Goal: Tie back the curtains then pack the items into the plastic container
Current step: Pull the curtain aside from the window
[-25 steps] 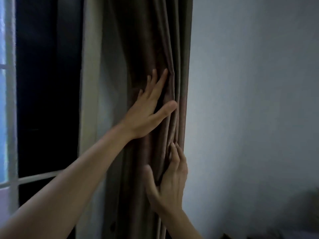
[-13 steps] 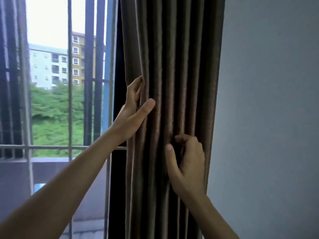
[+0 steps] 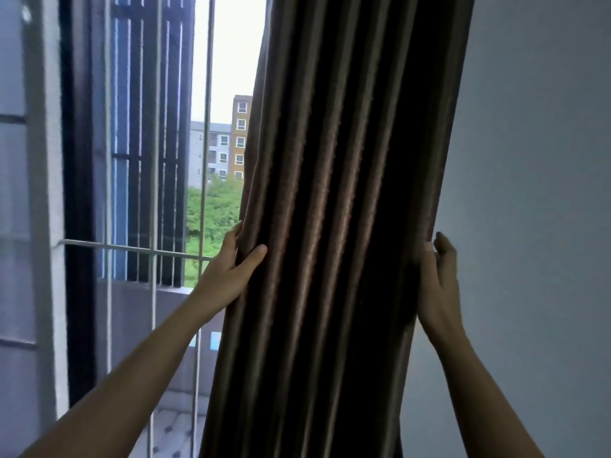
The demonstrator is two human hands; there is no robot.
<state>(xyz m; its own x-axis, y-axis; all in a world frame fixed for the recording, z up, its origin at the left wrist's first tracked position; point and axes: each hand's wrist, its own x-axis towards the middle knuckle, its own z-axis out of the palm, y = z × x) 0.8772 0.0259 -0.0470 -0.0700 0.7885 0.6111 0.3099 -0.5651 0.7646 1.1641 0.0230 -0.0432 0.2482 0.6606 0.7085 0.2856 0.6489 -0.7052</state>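
Firstly, curtain (image 3: 330, 226): heavy brown cloth with a dull sheen, gathered into a thick column of deep lengthwise pleats. The rounded ridges caught the light and the hollows between them were near black. The column leaned, its top to the right and its foot to the left.
Left hand (image 3: 228, 269): bare, with the forearm reaching up from the lower left. The thumb lay across the front of the outermost left pleat. The other fingers curled behind the cloth edge, mostly hidden, and gripped that edge.
Right hand (image 3: 436, 285): bare, with the forearm rising from the lower right. The thumb pressed the front of the outermost right pleat. The fingers (image 3: 444, 249) stood nearly straight behind the edge, with the cloth pinched between them and the thumb.
Curtain position: the whole bundle lay between the two sets of fingers, touching both. It ran on well above the fingertips and well below the wrists.
Wall (image 3: 529, 160): smooth, matte, pale grey, behind and right of the right fingers.
Window bars (image 3: 206, 127): thin pale metal uprights, left of the left fingers.
Rail (image 3: 132, 248): slim, horizontal, level with the left thumb.
Building (image 3: 241, 137): blocky and many-windowed, far off above the left fingers.
Greenery (image 3: 215, 209): leafy, just above those fingers.
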